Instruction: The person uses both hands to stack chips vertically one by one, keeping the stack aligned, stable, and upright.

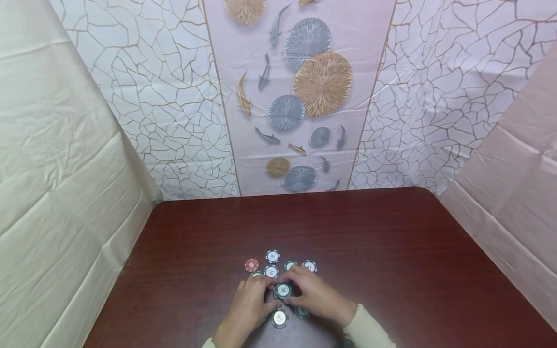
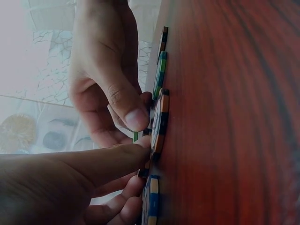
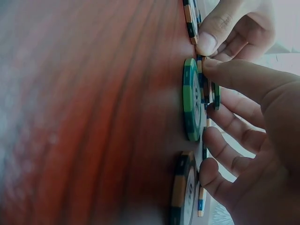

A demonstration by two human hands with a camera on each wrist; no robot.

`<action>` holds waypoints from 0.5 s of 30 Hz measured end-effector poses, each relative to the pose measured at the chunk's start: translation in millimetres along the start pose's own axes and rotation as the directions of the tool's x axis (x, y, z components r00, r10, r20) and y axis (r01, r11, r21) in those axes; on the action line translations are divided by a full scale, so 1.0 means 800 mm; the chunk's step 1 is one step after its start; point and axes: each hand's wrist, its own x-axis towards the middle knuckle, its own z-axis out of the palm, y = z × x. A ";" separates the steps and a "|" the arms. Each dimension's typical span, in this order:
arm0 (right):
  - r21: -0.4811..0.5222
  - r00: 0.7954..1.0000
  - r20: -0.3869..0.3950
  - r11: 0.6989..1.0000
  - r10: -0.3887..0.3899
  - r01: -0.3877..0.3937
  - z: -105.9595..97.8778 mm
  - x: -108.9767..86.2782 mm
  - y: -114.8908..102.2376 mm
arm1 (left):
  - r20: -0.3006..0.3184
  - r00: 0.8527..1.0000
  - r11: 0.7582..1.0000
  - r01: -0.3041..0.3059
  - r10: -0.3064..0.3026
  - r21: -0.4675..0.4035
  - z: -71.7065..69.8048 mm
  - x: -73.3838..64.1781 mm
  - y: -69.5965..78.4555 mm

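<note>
- Fingers of the left hand [image 1: 245, 304] and right hand [image 1: 313, 292] curl toward each other, thumbs on the near side, gripping a small green-topped stack [image 1: 283, 290] between them.
- That stack stands on the table [image 1: 383, 241], ringed by loose chips; how many chips it holds, I cannot tell.
- Its top chip seems a little off-centre, with a dark rim showing to its left. If 1 hand pressed harder than the other, I judge the upper chip could slide off sideways.
- Just nearer the person lies a dark-edged chip [image 1: 280, 318], close to both thumbs; a low thumb might nudge it or catch its rim.
- A green chip [image 1: 302, 313] lies partly under the right hand, and another green chip [image 1: 256, 274] shows past the left knuckles. Either could be dragged by a palm or a loose finger.
- Beyond the fingertips, 2 blue-edged chips [image 1: 271, 271] lie near each other, with a red chip [image 1: 251, 265] to their left; spreading fingers could push the nearer 1.
- With both sets of fingertips crowded round 1 small stack, they might also bump each other and tip it, in my judgement.
</note>
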 end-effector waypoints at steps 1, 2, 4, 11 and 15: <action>-0.001 1.000 0.000 1.000 -0.001 0.001 0.000 0.001 0.000 | 0.003 1.000 1.000 0.001 -0.001 0.000 0.000 0.000 0.000; -0.003 1.000 0.000 1.000 -0.002 0.002 0.001 0.001 0.000 | 0.006 1.000 1.000 0.003 -0.003 0.000 0.000 0.000 0.000; -0.003 1.000 -0.002 1.000 -0.006 0.006 0.001 0.002 0.000 | 0.013 1.000 1.000 0.009 -0.009 0.000 -0.001 0.001 0.001; -0.025 0.999 -0.025 0.999 -0.036 0.035 0.005 0.003 0.002 | 0.039 0.999 0.999 0.034 -0.034 -0.009 -0.001 0.003 0.002; -0.021 0.999 -0.028 0.999 -0.030 0.030 0.008 0.004 0.003 | 0.025 0.999 1.000 0.023 -0.023 -0.007 0.000 0.001 0.001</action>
